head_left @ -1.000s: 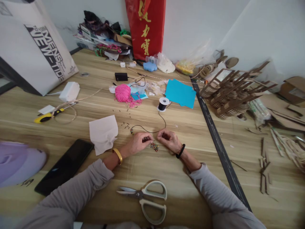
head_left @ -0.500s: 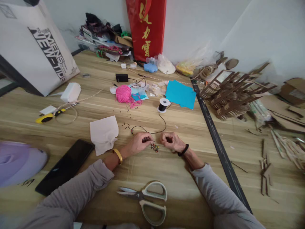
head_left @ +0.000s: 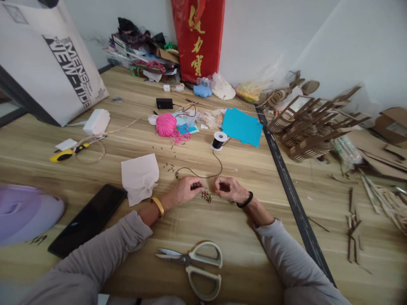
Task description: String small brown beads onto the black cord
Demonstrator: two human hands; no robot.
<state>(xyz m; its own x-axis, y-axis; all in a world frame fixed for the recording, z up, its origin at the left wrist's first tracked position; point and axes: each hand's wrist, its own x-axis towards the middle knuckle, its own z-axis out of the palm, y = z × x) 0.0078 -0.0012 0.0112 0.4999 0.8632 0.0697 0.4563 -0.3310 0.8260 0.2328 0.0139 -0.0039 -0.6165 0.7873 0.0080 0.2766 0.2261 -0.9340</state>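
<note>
My left hand [head_left: 186, 189], with a gold bracelet at the wrist, pinches the dark cord's end, a short bit of which shows at the fingertips. My right hand [head_left: 231, 189] is closed, thumb and index finger pressed together, and what it may hold is too small to name. Between and just below the hands lies a small cluster of coloured beads [head_left: 206, 196]. The black cord [head_left: 203, 176] curves behind both hands from a white-rimmed spool [head_left: 218, 140]. A few small beads sit at the cord's far left bend, behind my left hand.
Large scissors [head_left: 193, 260] lie near the front edge. A white cloth [head_left: 140, 178] and a black phone [head_left: 87, 220] are at the left. Behind are pink yarn [head_left: 166, 125] and blue sheets [head_left: 242, 126]; brown woven pieces [head_left: 305, 131] stand right.
The camera view has shifted slightly. Both hands keep nearly the same places above the beads, with my right thumb and finger a little changed in pose.
</note>
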